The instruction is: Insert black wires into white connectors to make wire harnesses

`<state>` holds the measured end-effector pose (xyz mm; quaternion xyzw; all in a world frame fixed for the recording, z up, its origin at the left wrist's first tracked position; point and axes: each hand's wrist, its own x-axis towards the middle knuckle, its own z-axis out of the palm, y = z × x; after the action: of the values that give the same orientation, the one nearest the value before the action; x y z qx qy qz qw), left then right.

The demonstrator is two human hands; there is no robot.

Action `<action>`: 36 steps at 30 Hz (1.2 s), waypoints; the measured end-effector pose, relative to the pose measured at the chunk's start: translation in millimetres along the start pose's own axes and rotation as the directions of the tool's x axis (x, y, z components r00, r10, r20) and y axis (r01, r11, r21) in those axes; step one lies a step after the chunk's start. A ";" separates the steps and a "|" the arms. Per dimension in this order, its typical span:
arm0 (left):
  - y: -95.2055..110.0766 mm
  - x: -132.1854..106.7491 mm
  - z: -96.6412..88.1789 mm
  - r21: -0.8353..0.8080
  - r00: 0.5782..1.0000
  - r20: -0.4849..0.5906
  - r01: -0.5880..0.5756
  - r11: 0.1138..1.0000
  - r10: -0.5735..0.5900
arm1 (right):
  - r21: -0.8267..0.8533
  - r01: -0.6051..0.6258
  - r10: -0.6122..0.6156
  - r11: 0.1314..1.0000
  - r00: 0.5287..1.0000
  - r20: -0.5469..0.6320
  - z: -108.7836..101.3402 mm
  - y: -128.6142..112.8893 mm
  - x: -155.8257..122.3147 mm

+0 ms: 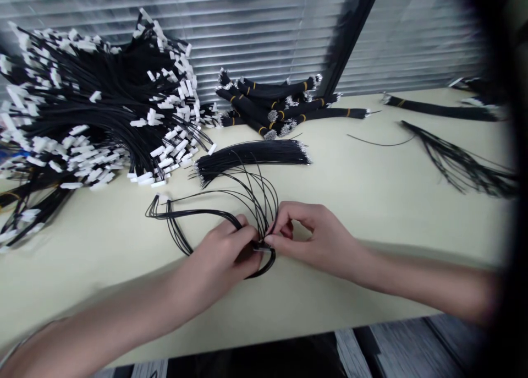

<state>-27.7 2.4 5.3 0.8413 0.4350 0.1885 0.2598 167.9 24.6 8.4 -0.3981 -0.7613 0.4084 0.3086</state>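
Observation:
My left hand [231,247] is closed around a dark connector [260,247] from which several thin black wires [253,202] fan upward and bend over to the left. My right hand [307,232] pinches one black wire between thumb and forefinger, right at the connector's edge. A thicker bunch of black wires [202,213] loops left from my left hand to a white connector [163,198] lying on the table. Just beyond my hands lies a loose bundle of cut black wires [251,157] with bare metal terminals at both ends.
A big heap of black cables with white connectors [103,97] fills the back left. Yellow-banded wire bundles [276,103] lie by the window blinds [256,26]. Loose black wires [457,160] and another banded bundle [441,107] rest on the right of the table [371,202].

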 end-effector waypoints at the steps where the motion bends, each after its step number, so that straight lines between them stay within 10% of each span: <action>1: 0.4 0.0 -0.3 0.002 1.000 0.004 0.002 1.000 -0.002 | -0.003 -0.005 0.005 1.000 1.000 -0.002 -0.1 0.1 0.0; 36: 2.0 1.5 -1.6 0.018 1.000 0.016 0.020 1.000 -0.020 | -0.087 0.081 -0.086 0.993 0.995 -0.049 2.0 0.9 -0.9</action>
<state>-26.5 3.1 7.9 0.8406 0.4430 0.1751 0.2578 167.0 23.4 6.5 -0.3893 -0.7856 0.3517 0.3280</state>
